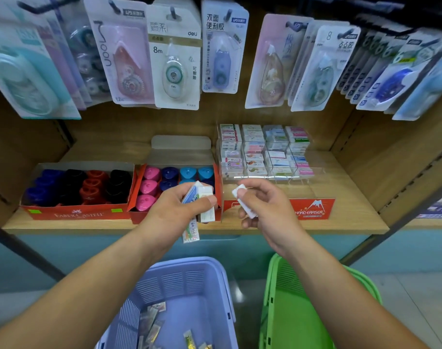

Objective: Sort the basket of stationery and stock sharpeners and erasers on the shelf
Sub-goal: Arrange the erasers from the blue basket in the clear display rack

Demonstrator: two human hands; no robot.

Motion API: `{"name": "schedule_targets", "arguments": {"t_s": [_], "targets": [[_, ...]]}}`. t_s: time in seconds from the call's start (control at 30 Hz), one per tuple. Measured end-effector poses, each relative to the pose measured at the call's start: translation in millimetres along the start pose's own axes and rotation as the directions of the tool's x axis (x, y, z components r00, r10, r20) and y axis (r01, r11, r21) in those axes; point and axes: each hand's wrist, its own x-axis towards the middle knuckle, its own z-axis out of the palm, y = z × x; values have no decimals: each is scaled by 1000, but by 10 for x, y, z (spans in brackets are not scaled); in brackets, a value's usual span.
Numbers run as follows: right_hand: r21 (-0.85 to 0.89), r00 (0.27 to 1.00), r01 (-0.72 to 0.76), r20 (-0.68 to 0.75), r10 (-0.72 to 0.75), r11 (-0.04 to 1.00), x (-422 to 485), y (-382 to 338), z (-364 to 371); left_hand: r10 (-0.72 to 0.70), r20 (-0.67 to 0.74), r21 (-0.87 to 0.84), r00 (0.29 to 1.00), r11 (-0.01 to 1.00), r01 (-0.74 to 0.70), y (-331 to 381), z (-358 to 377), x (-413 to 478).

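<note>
Head view: left hand [174, 210] is curled around a small stack of erasers [203, 197], thumb pressed across the top one, with a few wrapped pieces sticking out below the palm. It is raised in front of the shelf edge, over the right-hand sharpener box [135, 190]. Right hand [267, 207] pinches a single white eraser [241, 196] between thumb and forefinger, other fingers loosely curled under. It sits just beside the left hand, not touching, in front of the clear eraser rack [265, 152]. Rack holds boxed erasers in four columns, with a red sign [313, 210] at its front. Wooden shelf [353, 212] also carries a red Faber-Castell box [74, 214] of blue, black and red sharpeners, left of the box with pink and blue ones. Below, purple basket [189, 263] has a few wrapped items on its floor; green basket [290, 311] stands right of it. Correction tape packs [174, 59] hang above.
</note>
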Motion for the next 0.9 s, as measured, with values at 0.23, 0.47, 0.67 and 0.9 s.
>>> {"name": "schedule_targets", "arguments": {"t_s": [0.23,0.47,0.67,0.9], "targets": [[65,998,64,1,-65,996,1,126,-220,5,-3,78,1000,997,-5,-34,104,50],[28,997,79,-3,-79,996,-57,142,-401,-1,48,119,999,993,-5,-15,331,71],[86,997,35,-67,-30,996,-90,132,-578,-10,56,152,998,988,1,6,454,100],[91,991,-6,-133,18,996,60,242,-960,-16,26,234,1000,972,10,-45,499,153]]}}
